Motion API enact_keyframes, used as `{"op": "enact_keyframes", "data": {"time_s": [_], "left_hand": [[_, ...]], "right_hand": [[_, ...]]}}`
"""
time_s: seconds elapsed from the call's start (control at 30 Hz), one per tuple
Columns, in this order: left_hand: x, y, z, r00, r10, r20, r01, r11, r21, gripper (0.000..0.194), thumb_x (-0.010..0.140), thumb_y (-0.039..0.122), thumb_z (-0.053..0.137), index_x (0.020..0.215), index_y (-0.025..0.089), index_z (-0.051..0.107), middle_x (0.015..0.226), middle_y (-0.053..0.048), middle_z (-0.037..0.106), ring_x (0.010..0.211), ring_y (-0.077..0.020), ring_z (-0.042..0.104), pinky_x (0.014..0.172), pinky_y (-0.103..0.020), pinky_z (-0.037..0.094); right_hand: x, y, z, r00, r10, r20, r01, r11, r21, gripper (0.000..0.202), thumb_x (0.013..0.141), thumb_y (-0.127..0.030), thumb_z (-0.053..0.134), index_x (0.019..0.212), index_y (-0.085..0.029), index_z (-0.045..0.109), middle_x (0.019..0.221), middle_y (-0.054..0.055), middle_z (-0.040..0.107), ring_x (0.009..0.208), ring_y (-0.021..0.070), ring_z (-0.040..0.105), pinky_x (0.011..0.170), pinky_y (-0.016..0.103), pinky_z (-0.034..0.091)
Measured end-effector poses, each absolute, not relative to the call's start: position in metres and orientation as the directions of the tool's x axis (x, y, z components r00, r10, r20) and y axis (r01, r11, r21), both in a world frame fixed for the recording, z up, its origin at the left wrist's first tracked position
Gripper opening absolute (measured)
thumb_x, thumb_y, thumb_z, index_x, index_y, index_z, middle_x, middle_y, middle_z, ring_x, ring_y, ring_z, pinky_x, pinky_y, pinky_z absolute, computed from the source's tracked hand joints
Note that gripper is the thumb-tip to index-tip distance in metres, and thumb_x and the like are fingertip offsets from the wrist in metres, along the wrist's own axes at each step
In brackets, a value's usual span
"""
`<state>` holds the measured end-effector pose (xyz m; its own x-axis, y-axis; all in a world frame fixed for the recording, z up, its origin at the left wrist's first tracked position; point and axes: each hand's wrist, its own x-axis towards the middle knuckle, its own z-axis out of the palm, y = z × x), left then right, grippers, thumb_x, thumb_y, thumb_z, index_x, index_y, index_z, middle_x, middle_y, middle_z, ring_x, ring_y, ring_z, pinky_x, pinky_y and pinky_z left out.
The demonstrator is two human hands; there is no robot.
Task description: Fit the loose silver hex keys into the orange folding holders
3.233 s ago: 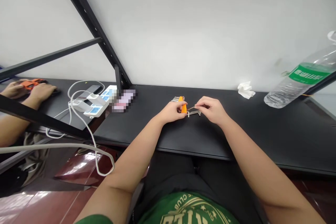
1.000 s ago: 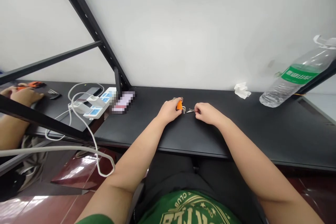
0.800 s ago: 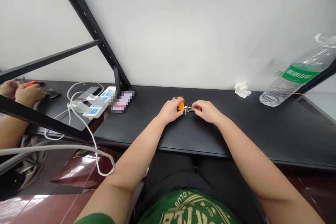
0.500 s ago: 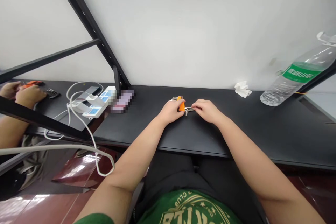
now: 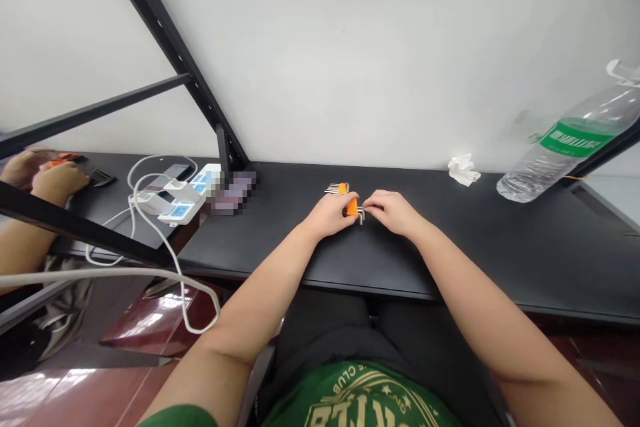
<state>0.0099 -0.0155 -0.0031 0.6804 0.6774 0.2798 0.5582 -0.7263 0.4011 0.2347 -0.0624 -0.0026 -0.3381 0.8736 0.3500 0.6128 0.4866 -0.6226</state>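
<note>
Orange, the holder (image 5: 353, 206) is being held in the left hand (image 5: 325, 217), thumb and fingers wrapping around it, its long axis slanting away from the body. Hex keys (image 5: 332, 188) are crossing it, straight tips pointing left. The right hand (image 5: 395, 212) is pinching at their bent ends; whether it's gripping one, I cannot tell. Tabletop (image 5: 480, 240) is stretching right toward a bottle (image 5: 555, 147), its front edge running below both hands.

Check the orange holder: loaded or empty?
Loaded: metal rods stick out at the far end of the orange holder. Whether full, cannot tell; the left hand covers part.
</note>
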Motion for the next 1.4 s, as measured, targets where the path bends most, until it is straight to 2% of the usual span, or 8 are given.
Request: {"op": "enact_keyframes", "data": {"time_s": [0.2, 0.33, 0.47, 0.63, 0.87, 1.07, 1.27, 1.4], "left_hand": [[0.016, -0.02, -0.001, 0.72, 0.627, 0.297, 0.518, -0.77, 0.372, 0.02, 0.084, 0.026, 0.065, 0.105, 0.024, 0.066, 0.085, -0.002, 0.066, 0.08, -0.021, 0.062, 0.073, -0.032, 0.046], [0.014, -0.017, -0.003, 0.699, 0.649, 0.301, 0.543, -0.755, 0.368, 0.029, 0.084, 0.026, 0.066, 0.113, 0.025, 0.066, 0.083, -0.001, 0.065, 0.078, -0.0212, 0.062, 0.072, -0.032, 0.045], [0.013, -0.017, -0.004, 0.711, 0.63, 0.311, 0.502, -0.765, 0.404, 0.031, 0.084, 0.026, 0.066, 0.115, 0.025, 0.065, 0.087, -0.001, 0.067, 0.08, -0.02, 0.063, 0.075, -0.032, 0.048], [0.011, -0.016, -0.005, 0.678, 0.662, 0.32, 0.499, -0.734, 0.461, 0.038, 0.085, 0.029, 0.068, 0.123, 0.026, 0.064, 0.097, -0.002, 0.072, 0.085, -0.0201, 0.066, 0.081, -0.033, 0.052], [0.011, -0.016, -0.009, 0.644, 0.692, 0.327, 0.589, -0.721, 0.366, 0.038, 0.085, 0.03, 0.067, 0.123, 0.027, 0.066, 0.096, -0.004, 0.072, 0.088, -0.0232, 0.068, 0.087, -0.037, 0.053], [0.012, -0.014, -0.01, 0.653, 0.668, 0.358, 0.581, -0.745, 0.329, 0.041, 0.086, 0.028, 0.066, 0.127, 0.025, 0.065, 0.096, -0.005, 0.072, 0.091, -0.0236, 0.068, 0.092, -0.039, 0.053], [0.01, -0.016, -0.005, 0.701, 0.682, 0.209, 0.597, -0.721, 0.351, 0.04, 0.086, 0.032, 0.068, 0.125, 0.024, 0.069, 0.102, -0.007, 0.074, 0.097, -0.0256, 0.07, 0.087, -0.037, 0.054], [-0.007, -0.01, 0.004, 0.673, 0.725, 0.147, 0.601, -0.651, 0.464, 0.069, 0.077, 0.046, 0.08, 0.14, 0.024, 0.064, 0.123, -0.009, 0.072, 0.114, -0.0281, 0.067, 0.097, -0.039, 0.054]], "right_hand": [[0.225, -0.063, -0.006, -0.227, 0.971, 0.077, 0.389, 0.163, -0.907, 0.012, 0.091, -0.034, 0.064, 0.094, -0.022, 0.064, 0.078, 0.0, 0.069, 0.067, 0.016, 0.062, 0.066, 0.03, 0.049], [0.227, -0.064, -0.001, -0.252, 0.967, -0.035, 0.464, 0.089, -0.881, 0.02, 0.09, -0.041, 0.067, 0.092, -0.021, 0.068, 0.082, 0.001, 0.071, 0.07, 0.0157, 0.062, 0.064, 0.028, 0.046], [0.229, -0.066, 0.003, -0.337, 0.931, -0.139, 0.448, 0.029, -0.894, 0.032, 0.092, -0.051, 0.066, 0.085, -0.02, 0.068, 0.069, 0.0, 0.064, 0.059, 0.0126, 0.053, 0.057, 0.027, 0.039], [0.234, -0.068, 0.006, -0.276, 0.958, -0.082, 0.461, 0.057, -0.886, 0.039, 0.096, -0.056, 0.061, 0.08, -0.021, 0.068, 0.057, -0.003, 0.058, 0.053, 0.013, 0.049, 0.055, 0.027, 0.038], [0.223, -0.066, -0.001, -0.3, 0.924, 0.236, 0.732, 0.382, -0.564, 0.035, 0.101, -0.033, 0.055, 0.069, -0.02, 0.065, 0.074, 0.004, 0.068, 0.07, 0.0177, 0.059, 0.068, 0.031, 0.04], [0.217, -0.065, -0.005, -0.286, 0.931, 0.227, 0.725, 0.365, -0.583, 0.039, 0.104, -0.033, 0.052, 0.068, -0.02, 0.062, 0.072, 0.003, 0.065, 0.067, 0.0164, 0.056, 0.066, 0.03, 0.039], [0.219, -0.065, -0.006, -0.249, 0.967, 0.05, 0.713, 0.218, -0.666, 0.03, 0.095, -0.04, 0.063, 0.072, -0.022, 0.068, 0.072, 0.0, 0.068, 0.064, 0.0153, 0.057, 0.061, 0.028, 0.038], [0.217, -0.063, -0.011, -0.27, 0.962, 0.037, 0.725, 0.229, -0.649, 0.022, 0.093, -0.034, 0.065, 0.076, -0.022, 0.072, 0.078, 0.001, 0.072, 0.068, 0.0157, 0.061, 0.064, 0.028, 0.041]]}}
